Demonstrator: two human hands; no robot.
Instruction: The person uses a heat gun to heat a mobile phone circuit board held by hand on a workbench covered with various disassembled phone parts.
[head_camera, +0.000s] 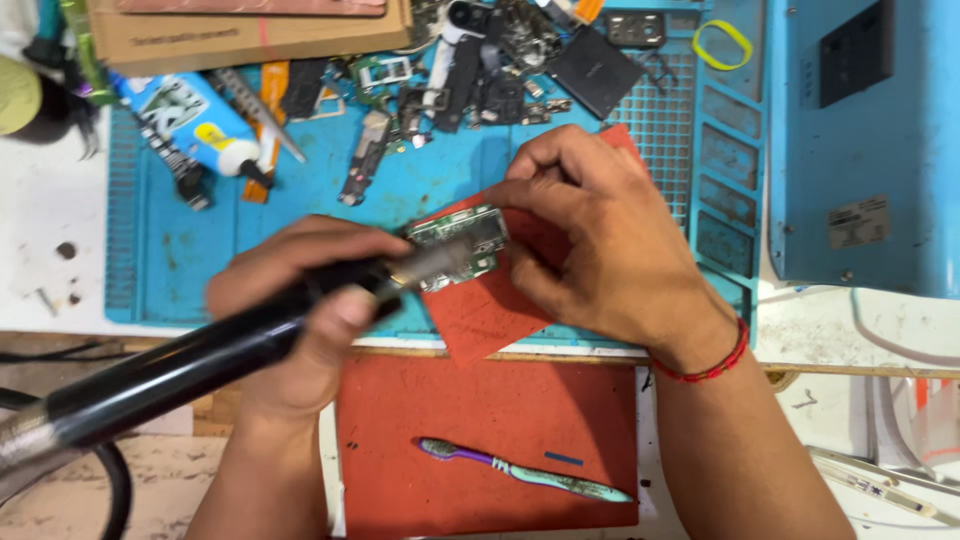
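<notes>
A blue repair mat (200, 260) covered my cluttered table (50, 220), with loose phone parts (480, 70) heaped along its far edge and a glue bottle (195, 115) to the left. My left hand (290, 320) had its fingers clamped around the black hot-air handpiece (190, 365), its metal nozzle (435, 262) lying over the small green circuit board (462, 240). My right hand (600, 245) pinched that board's far edge, holding it just above a red pad (480, 310), with a toothbrush (520, 472) nearer me on a red sheet (480, 410).

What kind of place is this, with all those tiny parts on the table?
Probably a phone or electronics repair bench. A left hand holds a black hot-air wand over a small green circuit board, on a blue gridded work mat strewn with dark dismantled phone parts.
</notes>
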